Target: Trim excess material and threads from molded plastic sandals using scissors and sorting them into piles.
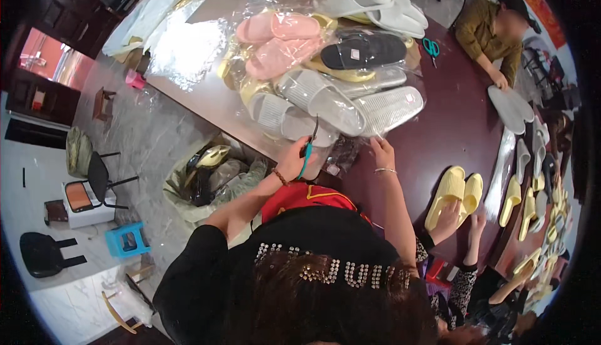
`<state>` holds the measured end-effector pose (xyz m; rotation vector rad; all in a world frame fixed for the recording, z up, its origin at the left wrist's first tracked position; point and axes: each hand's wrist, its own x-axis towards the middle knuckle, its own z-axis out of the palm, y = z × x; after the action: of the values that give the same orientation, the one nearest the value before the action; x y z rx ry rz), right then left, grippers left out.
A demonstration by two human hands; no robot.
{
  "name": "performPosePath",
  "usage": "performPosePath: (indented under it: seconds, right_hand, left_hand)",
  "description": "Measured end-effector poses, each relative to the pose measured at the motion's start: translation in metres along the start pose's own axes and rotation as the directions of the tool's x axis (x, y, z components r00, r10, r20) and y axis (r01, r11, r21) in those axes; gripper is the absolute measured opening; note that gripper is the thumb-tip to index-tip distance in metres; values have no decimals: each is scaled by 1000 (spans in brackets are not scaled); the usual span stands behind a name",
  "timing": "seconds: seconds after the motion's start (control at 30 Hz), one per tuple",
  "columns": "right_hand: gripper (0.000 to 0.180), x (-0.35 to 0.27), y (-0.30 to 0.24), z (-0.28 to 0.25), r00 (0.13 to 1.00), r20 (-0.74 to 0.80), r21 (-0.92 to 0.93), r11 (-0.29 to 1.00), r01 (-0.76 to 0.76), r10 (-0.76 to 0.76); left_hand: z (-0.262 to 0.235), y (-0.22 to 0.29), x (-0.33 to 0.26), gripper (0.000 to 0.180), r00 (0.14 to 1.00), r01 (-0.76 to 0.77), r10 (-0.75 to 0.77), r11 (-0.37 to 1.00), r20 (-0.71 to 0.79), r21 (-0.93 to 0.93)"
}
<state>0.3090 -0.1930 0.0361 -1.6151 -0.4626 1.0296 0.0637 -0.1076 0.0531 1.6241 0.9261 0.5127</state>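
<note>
A pair of white slippers in a clear plastic bag [369, 110] is shown lying near the table's front edge, with the right hand [382, 152] laid on the bag's near end, its fingers pressed down flat; whether anything is pinched cannot be told. The scissors [308, 148], with teal handles, are gripped in the closed left hand [294, 160], blades pointing up toward the bag's corner. The bag appears still sealed, so the cutting is judged to be barely begun. Behind it, a heap of bagged slippers [300, 44] in pink, black and white is seen unopened, which suggests that most of the work remains. To the right, yellow slippers [454, 191] out of their bags are handled by another person's hand [447, 216] on the dark brown table [451, 126]. A second pair of scissors [431, 47] lies farther back.
</note>
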Motion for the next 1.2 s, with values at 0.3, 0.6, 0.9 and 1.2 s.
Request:
performPosePath:
  seconds: [0.3,0.6,0.9,1.2]
  right_hand:
    - [17,-7,21,-15,1000,-19,69,998,11,-9]
    - [18,-47,81,-49,947,-193,142,962,-233,258]
    - [18,-59,94,-23,925,-200,130,945,-301,322]
    - [20,-64,91,-15,929,-262,26,965,-263,260]
  left_hand:
    - [-110,17,76,27,916,-204,3,866,-402,-457]
    - [-185,2,143,42,598,172,1,976,-801,130]
    - [-227,-73,208,35,636,231,-193,971,-747,-54]
    - [-178,17,200,36,610,405,-64,882,-790,241]
